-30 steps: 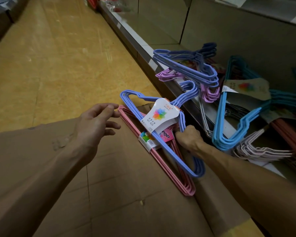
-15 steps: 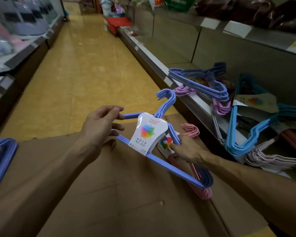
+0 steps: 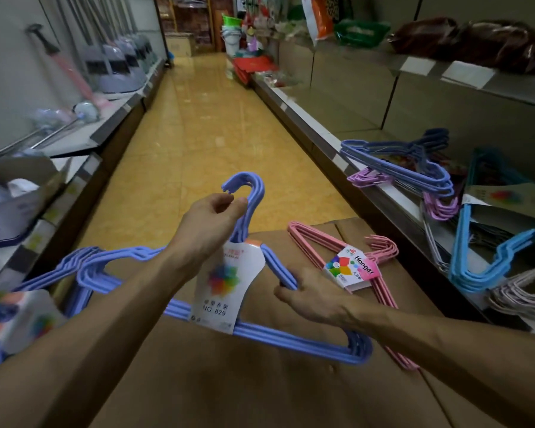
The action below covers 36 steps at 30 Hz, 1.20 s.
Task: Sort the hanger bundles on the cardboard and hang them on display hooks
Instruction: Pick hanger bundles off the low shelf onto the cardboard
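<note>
Cardboard (image 3: pixel 260 390) fills the near ground, brown and creased. Just above it both hands hold a periwinkle-blue hanger bundle (image 3: pixel 291 336) with a white label reading "NO 829". The left hand (image 3: pixel 207 230) has its fingers curled round the neck below the hooks, thumb and fingertips closed together. The right hand (image 3: pixel 309 296) pinches the right sloping arm of the same bundle, fingers curled over it. To the near left a second blue bundle (image 3: pixel 87 273) lies at the cardboard's edge, partly blurred. Right of the hands, a pink hanger bundle (image 3: pixel 380 273) with a "Hanger" label lies flat on the cardboard. Farther right, on the lower shelf (image 3: pixel 383 193), sit more bundles: light blue (image 3: pixel 476 273), pale pinkish grey (image 3: pixel 519 298), lilac (image 3: pixel 439 208), and a periwinkle one (image 3: pixel 414 168) resting on top. Beyond, a yellow tiled aisle floor (image 3: pixel 204 125) runs to far stacked goods.
</note>
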Tool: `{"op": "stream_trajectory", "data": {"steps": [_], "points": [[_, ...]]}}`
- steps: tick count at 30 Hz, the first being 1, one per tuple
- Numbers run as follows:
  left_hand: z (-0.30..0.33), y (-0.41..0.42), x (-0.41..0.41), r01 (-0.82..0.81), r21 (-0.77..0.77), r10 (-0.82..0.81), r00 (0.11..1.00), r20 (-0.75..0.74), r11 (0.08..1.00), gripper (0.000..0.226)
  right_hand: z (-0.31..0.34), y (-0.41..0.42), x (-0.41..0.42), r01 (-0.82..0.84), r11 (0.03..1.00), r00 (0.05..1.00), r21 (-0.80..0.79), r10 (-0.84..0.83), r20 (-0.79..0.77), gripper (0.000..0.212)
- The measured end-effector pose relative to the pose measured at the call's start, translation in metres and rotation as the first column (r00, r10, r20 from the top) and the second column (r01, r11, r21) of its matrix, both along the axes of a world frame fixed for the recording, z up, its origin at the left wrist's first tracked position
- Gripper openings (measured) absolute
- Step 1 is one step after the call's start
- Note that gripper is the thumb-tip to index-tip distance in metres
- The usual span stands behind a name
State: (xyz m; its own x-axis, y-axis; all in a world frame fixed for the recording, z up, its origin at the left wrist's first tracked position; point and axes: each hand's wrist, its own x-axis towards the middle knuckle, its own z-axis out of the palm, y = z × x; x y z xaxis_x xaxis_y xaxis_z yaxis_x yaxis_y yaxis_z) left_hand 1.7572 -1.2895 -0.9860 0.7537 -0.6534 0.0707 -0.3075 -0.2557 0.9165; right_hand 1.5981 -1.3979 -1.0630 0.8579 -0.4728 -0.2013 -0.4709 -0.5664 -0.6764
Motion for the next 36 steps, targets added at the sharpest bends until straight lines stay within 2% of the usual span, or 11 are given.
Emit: {"op": "stream_trajectory", "data": {"steps": [4,6,9,14,18,21,24,28,33,36], "points": [[0.004,0.005,-0.001,0.001,0.097,-0.003,1.0,0.024,0.995,0.065,0.001,0.025,0.007,-0.014,1.0,1.0,0.014,0.014,0.009,0.009],[0.008,0.008,0.0,-0.026,0.102,0.023,0.999,0.034,0.994,0.057,0.0,0.036,0.01,-0.031,1.0,0.999,-0.001,0.031,0.006,0.009],[0.011,0.011,0.004,-0.07,0.054,0.066,0.995,0.069,0.996,0.031,-0.001,0.049,0.012,-0.057,0.997,0.998,-0.056,0.055,-0.022,0.016],[0.009,0.025,0.003,-0.155,0.005,0.154,0.987,0.048,0.988,0.043,-0.001,0.053,0.013,-0.058,0.997,0.993,-0.046,0.053,-0.105,0.03],[0.011,0.031,0.008,-0.195,-0.029,0.195,0.981,-0.005,0.98,0.041,0.01,0.05,0.018,-0.089,0.991,0.977,0.099,0.107,-0.184,0.045],[0.009,0.029,0.011,-0.268,-0.108,0.248,0.954,-0.169,0.957,0.028,0.01,0.054,0.022,-0.079,0.965,0.976,0.251,0.126,-0.178,0.059],[0.005,0.029,0.014,-0.315,-0.173,0.256,0.921,-0.293,0.933,0.028,0.01,0.059,0.022,-0.069,0.909,0.988,0.412,0.12,-0.1,0.046],[0.004,0.025,0.014,-0.263,-0.226,0.191,0.935,-0.298,0.938,0.038,0.006,0.06,0.021,-0.032,0.812,0.992,0.583,0.095,-0.078,0.048],[0.006,0.024,0.005,-0.102,-0.257,0.033,0.965,-0.259,0.961,0.05,-0.001,0.059,0.023,0.018,0.668,0.997,0.744,0.043,-0.062,0.046],[0.003,0.023,0.003,-0.082,-0.278,0.0,0.959,-0.285,0.957,0.033,-0.004,0.064,0.025,0.038,0.601,0.999,0.798,-0.012,-0.038,0.046]]}}
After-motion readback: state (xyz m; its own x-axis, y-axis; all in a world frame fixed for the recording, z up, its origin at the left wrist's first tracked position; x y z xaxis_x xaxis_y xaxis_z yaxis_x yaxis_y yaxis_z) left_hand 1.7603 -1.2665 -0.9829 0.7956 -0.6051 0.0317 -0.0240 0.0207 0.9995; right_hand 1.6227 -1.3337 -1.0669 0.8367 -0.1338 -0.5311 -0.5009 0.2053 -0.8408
